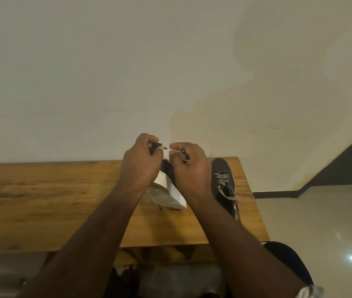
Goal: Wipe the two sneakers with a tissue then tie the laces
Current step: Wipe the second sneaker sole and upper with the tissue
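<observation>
Head view.

Item: left hand (140,162), fingers curled, gripping the upper end of a dark sneaker (169,186) held above the table, sole edge white and turned toward the camera.

Item: right hand (189,166), just beside the left at its 3 o'clock, fingers curled, pinching a small white tissue (167,154) against the top of the held sneaker. The two hands nearly touch at the tissue.

Item: second sneaker (224,186), dark, lying on the wooden table (41,203) at 3 o'clock of the held shoe, toe pointing to 12 o'clock. Its black-and-white striped laces (224,183) lie loose across the tongue; one end trails toward 6 o'clock.

Item: table, set against a pale wall (127,72); its right end lies near the second sneaker.

Item: glossy pale floor (321,222) at 4 o'clock, with a dark skirting strip (276,194) where wall meets floor.
</observation>
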